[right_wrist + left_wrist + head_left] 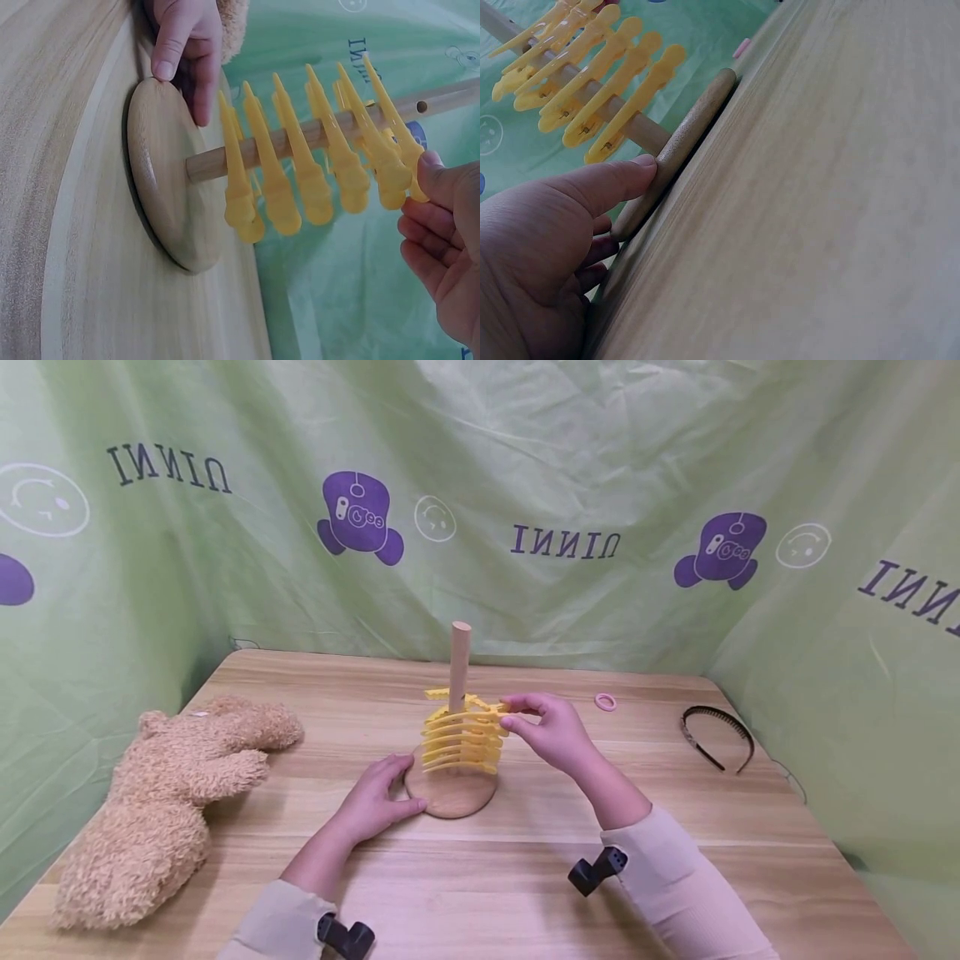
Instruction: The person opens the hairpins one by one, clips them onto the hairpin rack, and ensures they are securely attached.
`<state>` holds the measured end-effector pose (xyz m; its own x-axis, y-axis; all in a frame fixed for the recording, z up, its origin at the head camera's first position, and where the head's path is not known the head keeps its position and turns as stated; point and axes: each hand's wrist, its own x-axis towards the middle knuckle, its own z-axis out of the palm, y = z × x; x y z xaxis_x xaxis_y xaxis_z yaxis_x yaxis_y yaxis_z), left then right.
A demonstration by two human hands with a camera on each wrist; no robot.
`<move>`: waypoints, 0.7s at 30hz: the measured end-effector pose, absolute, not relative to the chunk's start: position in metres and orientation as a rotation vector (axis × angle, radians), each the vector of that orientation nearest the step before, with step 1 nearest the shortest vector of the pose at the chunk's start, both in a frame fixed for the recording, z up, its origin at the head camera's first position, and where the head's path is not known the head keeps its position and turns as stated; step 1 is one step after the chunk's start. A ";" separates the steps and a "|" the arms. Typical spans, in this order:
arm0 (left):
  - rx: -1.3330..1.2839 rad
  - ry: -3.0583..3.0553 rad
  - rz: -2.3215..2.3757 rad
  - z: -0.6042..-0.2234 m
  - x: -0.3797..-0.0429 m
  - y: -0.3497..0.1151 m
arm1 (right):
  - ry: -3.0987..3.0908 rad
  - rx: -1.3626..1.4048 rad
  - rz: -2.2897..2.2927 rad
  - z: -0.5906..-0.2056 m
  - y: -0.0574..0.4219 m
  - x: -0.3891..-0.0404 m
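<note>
Several yellow plastic clips (pixel 461 739), looking like hair clips, sit one above another along the upright post of a wooden stand (pixel 459 664). My right hand (pixel 551 731) pinches the wide end of the topmost yellow clip (pixel 394 112) between thumb and fingers. That clip lies against the post, below a small hole. Down at the left, my left hand (pixel 378 802) grips the rim of the round wooden base (pixel 457 797). In the left wrist view, its thumb (pixel 622 180) presses on the base's edge, with the other fingers partly hidden.
A fluffy tan teddy bear (pixel 165 802) lies along the table's left side. Toward the back right are a pink hair tie (pixel 605 702) and a black headband (pixel 716 735). Green printed cloth (pixel 480 460) hangs behind and beside the wooden table (pixel 480 893).
</note>
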<state>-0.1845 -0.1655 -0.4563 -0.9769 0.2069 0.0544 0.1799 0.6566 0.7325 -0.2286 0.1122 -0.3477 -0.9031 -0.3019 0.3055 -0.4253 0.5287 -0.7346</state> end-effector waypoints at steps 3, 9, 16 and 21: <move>0.329 2.832 1.238 -0.456 -0.184 -0.166 | -2.621 0.653 1.336 -0.348 0.113 -0.229; 0.338 2.837 1.251 -0.456 -0.185 -0.166 | -2.628 0.708 1.344 -0.346 0.116 -0.230; 0.326 2.826 1.260 -0.459 -0.186 -0.165 | -2.662 0.740 1.354 -0.347 0.119 -0.231; 0.330 2.822 1.273 -0.461 -0.185 -0.165 | -2.683 0.735 1.371 -0.350 0.121 -0.231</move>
<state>-0.1849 -0.1653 -0.4605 -0.9772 0.2034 0.0609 0.1804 0.6435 0.7439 -0.2307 0.1210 -0.3498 -0.8869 -0.3922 0.2440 -0.4276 0.4973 -0.7549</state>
